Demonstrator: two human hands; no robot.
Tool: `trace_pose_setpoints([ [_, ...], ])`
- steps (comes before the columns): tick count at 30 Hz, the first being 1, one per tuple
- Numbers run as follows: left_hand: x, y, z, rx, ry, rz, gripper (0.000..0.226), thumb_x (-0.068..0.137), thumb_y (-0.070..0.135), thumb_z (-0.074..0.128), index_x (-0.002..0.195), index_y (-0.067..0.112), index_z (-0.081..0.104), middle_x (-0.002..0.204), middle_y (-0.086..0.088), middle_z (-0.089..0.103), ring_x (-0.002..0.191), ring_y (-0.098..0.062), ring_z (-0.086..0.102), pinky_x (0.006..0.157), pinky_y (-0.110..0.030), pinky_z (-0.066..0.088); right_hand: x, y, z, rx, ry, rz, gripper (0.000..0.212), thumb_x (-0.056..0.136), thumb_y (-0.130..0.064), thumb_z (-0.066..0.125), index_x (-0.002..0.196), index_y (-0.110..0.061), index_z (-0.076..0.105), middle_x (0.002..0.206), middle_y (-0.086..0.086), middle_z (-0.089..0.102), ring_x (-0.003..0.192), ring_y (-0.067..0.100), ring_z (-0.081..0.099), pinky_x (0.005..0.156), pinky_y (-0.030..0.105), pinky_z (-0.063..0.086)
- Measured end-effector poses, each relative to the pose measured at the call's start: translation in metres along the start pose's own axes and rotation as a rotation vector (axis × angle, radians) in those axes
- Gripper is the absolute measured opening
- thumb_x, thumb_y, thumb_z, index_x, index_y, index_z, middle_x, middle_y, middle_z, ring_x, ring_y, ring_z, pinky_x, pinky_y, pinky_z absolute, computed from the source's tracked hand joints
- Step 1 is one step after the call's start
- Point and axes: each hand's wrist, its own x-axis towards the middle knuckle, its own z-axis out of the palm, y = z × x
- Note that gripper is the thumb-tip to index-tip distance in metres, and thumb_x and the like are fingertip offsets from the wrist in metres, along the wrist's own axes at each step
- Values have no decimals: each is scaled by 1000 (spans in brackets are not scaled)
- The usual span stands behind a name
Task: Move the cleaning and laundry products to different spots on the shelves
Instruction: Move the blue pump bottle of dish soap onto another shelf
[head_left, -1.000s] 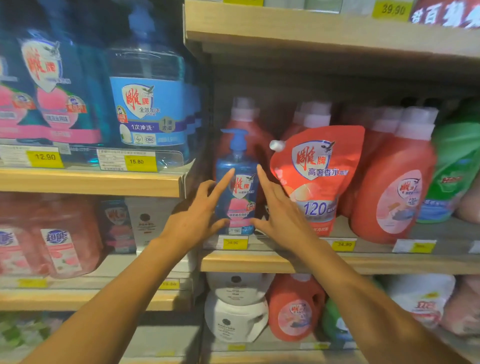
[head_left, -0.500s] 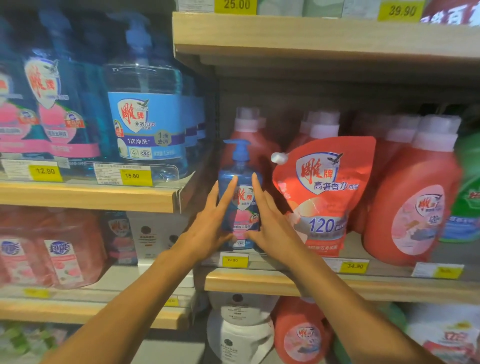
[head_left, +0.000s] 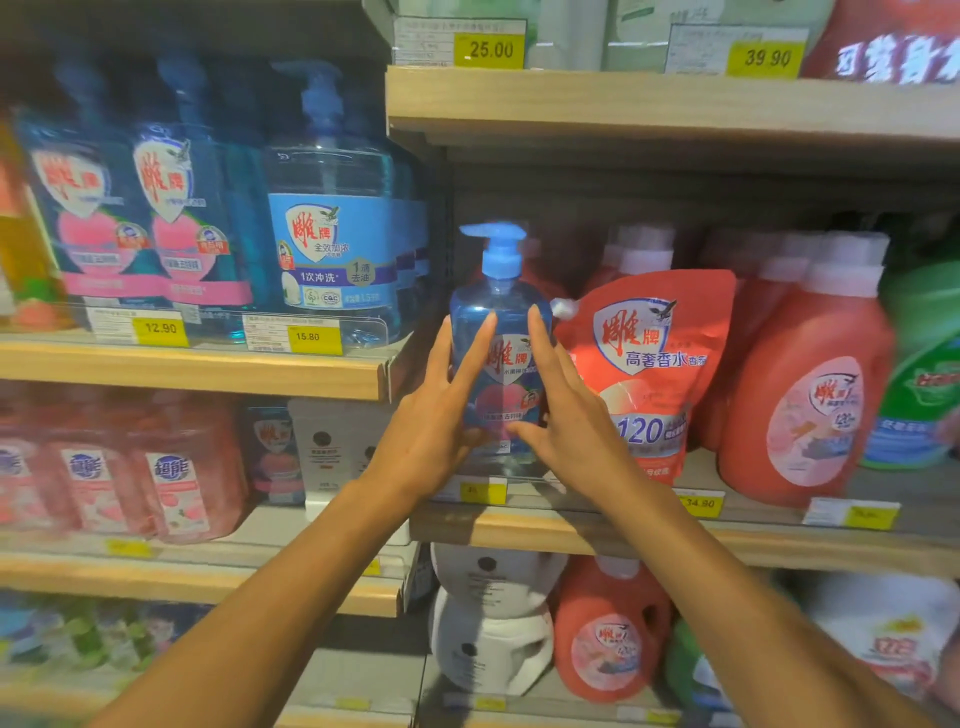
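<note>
Left bay, upper shelf (head_left: 208, 369): dark blue pump bottles (head_left: 166, 223) in a row, with a large pale blue pump bottle (head_left: 332, 244) at their right end. Yellow price tags on the front strip read 12.90 and 15.80.
Left bay, lower shelf: pink bottles (head_left: 176, 478) side by side, blurred.
Left hand (head_left: 431, 421): reaches up from the lower left. The fingers are straight and spread and lie against the left side and front of the small blue pump bottle (head_left: 498, 306). They are not curled round it.
Task item: the small blue pump bottle is upright, between the two hands, at the front left corner of the middle shelf (head_left: 571, 530) in the right bay. Its base is hidden by the hands, so it cannot be told whether it stands on the shelf.
Right hand (head_left: 576, 421): the fingers are straight and point upward along the bottle's right side. The thumb presses on the lower front label. The hand is flat and presses rather than clasps.
Just right of the bottle: a red pouch (head_left: 654, 332) stands upright, with the right hand's back in front of it.
Further right: a red jug (head_left: 810, 395) with a white cap, and others behind it; then a green jug (head_left: 924, 364) at the frame edge.
Shelf below: white jugs (head_left: 488, 623) stacked under the held bottle.
</note>
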Motion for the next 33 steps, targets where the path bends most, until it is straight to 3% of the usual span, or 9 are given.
trace_pose_setpoints([
  [8, -19, 28, -44, -60, 39, 122, 135, 72, 7, 86, 150, 55, -12, 166, -6, -4, 88, -33, 70, 61, -42, 60, -21, -64, -37, -66, 69, -8, 131, 78, -6, 84, 153, -57, -10, 169, -9, 10, 144, 16, 32, 98, 34, 47],
  [13, -67, 25, -86, -110, 16, 165, 133, 73, 12, 87, 150, 55, -12, 167, -4, -4, 98, -39, 68, 68, -45, 61, -53, -125, -26, -132, 78, 0, 133, 76, -8, 85, 155, -53, -11, 170, -6, 10, 143, 24, 39, 96, 43, 55],
  [18, -123, 6, -144, -188, -6, 192, 124, 76, 24, 85, 151, 54, -8, 166, -1, -4, 118, -42, 59, 76, -52, 60, -81, -199, 0, -120, 72, -9, 133, 76, -4, 84, 155, -54, -11, 169, -7, 9, 134, 25, 47, 89, 41, 59],
  [21, -150, -6, -181, -158, -3, 174, 128, 75, 13, 85, 149, 58, -9, 166, -3, 1, 108, -43, 64, 70, -51, 60, -87, -241, 18, -86, 68, -33, 135, 76, -3, 84, 153, -57, -13, 170, -8, 6, 141, 21, 35, 99, 38, 52],
  [25, -172, -27, -223, -118, -5, 143, 131, 73, 8, 85, 148, 60, -9, 166, 2, -1, 102, -41, 67, 70, -50, 61, -84, -284, 46, -65, 70, -43, 133, 77, -3, 83, 153, -56, -13, 170, -4, 8, 144, 27, 39, 89, 44, 58],
  [27, -180, -39, -236, -105, 0, 130, 130, 74, 12, 86, 149, 58, -9, 166, 3, -3, 103, -40, 67, 73, -50, 61, -81, -296, 60, -49, 62, -51, 132, 78, -2, 82, 154, -55, -12, 170, -3, 7, 133, 30, 50, 80, 47, 61],
  [30, -186, -60, -244, -86, 2, 116, 129, 74, 15, 86, 149, 58, -10, 167, 2, -3, 101, -39, 68, 73, -49, 61, -74, -303, 82, -39, 38, -52, 130, 80, -3, 81, 154, -54, -12, 170, -7, 5, 120, 26, 52, 75, 43, 62],
  [33, -187, -83, -240, -89, -7, 112, 128, 75, 11, 85, 150, 56, -9, 166, 3, -3, 95, -38, 69, 71, -50, 61, -68, -298, 102, -42, 13, -39, 128, 81, -4, 80, 155, -54, -12, 169, -10, 6, 79, 23, 67, 63, 43, 62],
])
